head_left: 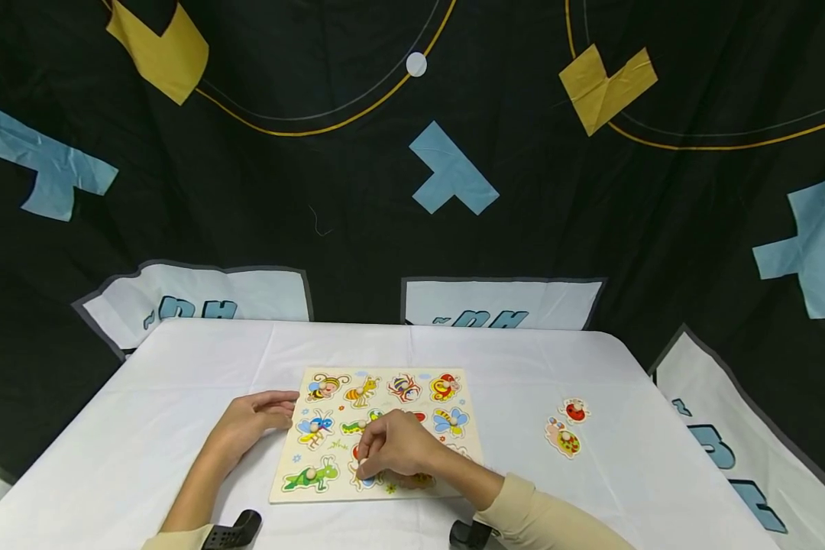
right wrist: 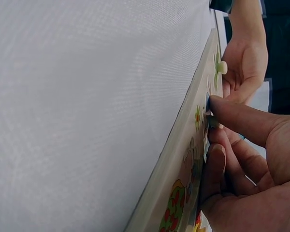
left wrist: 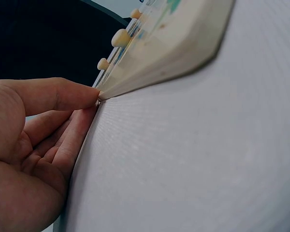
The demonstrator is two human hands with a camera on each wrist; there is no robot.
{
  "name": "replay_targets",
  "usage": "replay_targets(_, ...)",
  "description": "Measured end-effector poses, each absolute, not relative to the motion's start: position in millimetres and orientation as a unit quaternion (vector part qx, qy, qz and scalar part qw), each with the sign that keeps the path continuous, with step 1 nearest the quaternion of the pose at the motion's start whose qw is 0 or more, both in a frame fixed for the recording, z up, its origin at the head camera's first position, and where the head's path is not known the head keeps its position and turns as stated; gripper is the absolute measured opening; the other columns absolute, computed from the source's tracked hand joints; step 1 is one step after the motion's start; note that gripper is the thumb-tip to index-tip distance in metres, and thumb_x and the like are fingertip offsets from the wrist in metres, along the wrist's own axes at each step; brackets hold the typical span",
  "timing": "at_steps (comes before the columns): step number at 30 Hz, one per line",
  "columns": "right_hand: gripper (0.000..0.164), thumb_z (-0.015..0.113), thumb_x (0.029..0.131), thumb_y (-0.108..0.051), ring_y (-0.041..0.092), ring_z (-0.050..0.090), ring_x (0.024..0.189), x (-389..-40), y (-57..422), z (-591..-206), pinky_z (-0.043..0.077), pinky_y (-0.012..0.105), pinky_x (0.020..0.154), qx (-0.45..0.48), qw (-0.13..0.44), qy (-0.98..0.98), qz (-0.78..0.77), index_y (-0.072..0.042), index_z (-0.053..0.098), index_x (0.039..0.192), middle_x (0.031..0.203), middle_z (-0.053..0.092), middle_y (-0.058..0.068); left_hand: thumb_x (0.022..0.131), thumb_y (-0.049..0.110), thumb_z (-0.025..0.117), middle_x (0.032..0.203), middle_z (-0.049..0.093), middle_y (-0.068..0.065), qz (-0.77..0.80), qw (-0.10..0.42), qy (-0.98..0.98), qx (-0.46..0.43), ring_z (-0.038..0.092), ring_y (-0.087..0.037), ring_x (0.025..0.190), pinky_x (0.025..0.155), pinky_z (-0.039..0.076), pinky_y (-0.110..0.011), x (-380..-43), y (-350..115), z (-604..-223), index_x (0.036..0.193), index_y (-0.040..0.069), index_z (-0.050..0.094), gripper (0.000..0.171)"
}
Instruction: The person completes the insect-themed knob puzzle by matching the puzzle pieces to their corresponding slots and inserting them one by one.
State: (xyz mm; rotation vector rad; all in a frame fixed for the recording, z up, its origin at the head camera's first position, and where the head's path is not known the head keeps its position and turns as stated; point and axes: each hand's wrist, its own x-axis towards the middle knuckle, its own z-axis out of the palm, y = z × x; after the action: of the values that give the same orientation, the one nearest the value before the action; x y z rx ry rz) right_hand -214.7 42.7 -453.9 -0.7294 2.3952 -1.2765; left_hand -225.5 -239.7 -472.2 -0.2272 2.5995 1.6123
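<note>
A wooden knob puzzle board [head_left: 285,458] with insect pieces lies on the white table. My left hand [head_left: 244,424] is at its left side, fingers extended and fingertips touching the board's edge; in the left wrist view, the hand [left wrist: 34,145] meets the edge low beside the tabletop. Over the bottom row, my right hand [head_left: 402,447] pinches a puzzle piece [head_left: 354,475] with red and blue patches, just right of the green grasshopper piece [head_left: 312,475]. The right wrist view has this hand [right wrist: 261,164] close against the board, its fingers partly hiding the piece.
Two loose pieces lie right of the board: a red ladybug [head_left: 575,410] and a spotted green-and-yellow bug [head_left: 564,439]. Several knobbed pieces sit on the board, among them a bee [head_left: 325,387] and a spider [head_left: 404,388]. A black curtain [head_left: 357,252] hangs behind the table.
</note>
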Motion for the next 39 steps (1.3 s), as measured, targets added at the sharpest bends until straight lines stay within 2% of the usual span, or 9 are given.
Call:
replay_targets(10, 0.018, 0.09, 0.071, -0.007, 0.002, 0.051, 0.052, -216, 44, -453, 0.034, 0.018, 0.047, -0.242, 0.174, 0.844, -0.445, -0.015, 0.073, 0.071, 0.059, 0.066, -0.008, 0.08, 0.012, 0.077, 0.111, 0.074, -0.004, 0.529, 0.038, 0.844, -0.075, 0.066, -0.01, 0.096, 0.087, 0.045, -0.024, -226, -239, -472, 0.134, 0.006, 0.066, 0.056)
replay_targets(26, 0.015, 0.09, 0.072, -0.009, 0.004, 0.054, 0.054, -216, 48, -448, 0.035, 0.018, 0.048, -0.239, 0.184, 0.844, -0.444, -0.013, 0.075, 0.074, 0.063, 0.069, -0.005, 0.08, 0.013, 0.078, 0.112, 0.075, -0.005, 0.525, 0.036, 0.847, -0.078, 0.067, -0.01, 0.095, 0.087, 0.046, -0.027, -227, -239, -473, 0.134, 0.005, 0.065, 0.056)
replay_targets(33, 0.014, 0.09, 0.073, -0.015, 0.002, 0.055, 0.054, -219, 52, -446, 0.037, 0.017, 0.05, -0.235, 0.171, 0.856, -0.427, -0.017, 0.076, 0.073, 0.063, 0.069, -0.01, 0.08, 0.012, 0.077, 0.112, 0.075, -0.005, 0.523, 0.035, 0.848, -0.079, 0.067, -0.01, 0.096, 0.089, 0.045, -0.028, -226, -238, -473, 0.133, 0.006, 0.066, 0.055)
replay_targets(39, 0.015, 0.09, 0.073, -0.017, 0.003, 0.056, 0.055, -221, 58, -445, 0.039, 0.018, 0.052, -0.23, 0.16, 0.861, -0.424, -0.017, 0.075, 0.072, 0.062, 0.068, -0.009, 0.081, 0.013, 0.077, 0.112, 0.075, -0.005, 0.522, 0.035, 0.849, -0.074, 0.067, -0.01, 0.096, 0.089, 0.045, -0.028, -227, -239, -473, 0.133, 0.006, 0.066, 0.054)
